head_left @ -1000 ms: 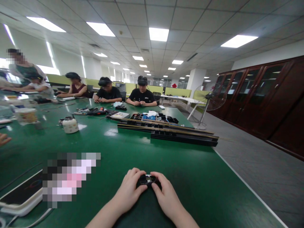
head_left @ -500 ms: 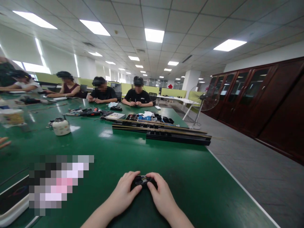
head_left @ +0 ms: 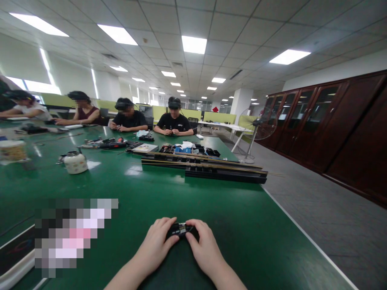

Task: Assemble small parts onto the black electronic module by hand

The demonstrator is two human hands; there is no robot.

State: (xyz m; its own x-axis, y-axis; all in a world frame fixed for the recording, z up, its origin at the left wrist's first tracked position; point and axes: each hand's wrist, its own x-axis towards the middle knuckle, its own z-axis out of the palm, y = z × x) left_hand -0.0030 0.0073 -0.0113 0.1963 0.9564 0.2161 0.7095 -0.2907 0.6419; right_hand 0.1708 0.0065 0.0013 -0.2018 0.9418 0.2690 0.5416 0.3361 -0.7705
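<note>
Between my two hands is a small black device (head_left: 180, 229) with its inside exposed, showing a pale metallic part in the middle. My left hand (head_left: 159, 238) grips its left end, thumb on the near side and fingers on the far side. On the right end, my right hand (head_left: 203, 241) has the same kind of hold, thumb in front and fingers behind. The device is low over the green table (head_left: 145, 197); whether it touches the surface I cannot tell. Its ends are hidden by my fingers.
Long black rails (head_left: 226, 175) with thin brass-coloured rods lie across the table ahead. Behind them sit black trays with small parts (head_left: 190, 149). A white patterned pot (head_left: 75, 162) stands at left, near a blurred-out patch (head_left: 72, 233). Several people sit at the far side.
The view has turned slightly, so the background sits a little further left. Both hands keep their hold on the black device, which looks slightly tilted compared with before.
</note>
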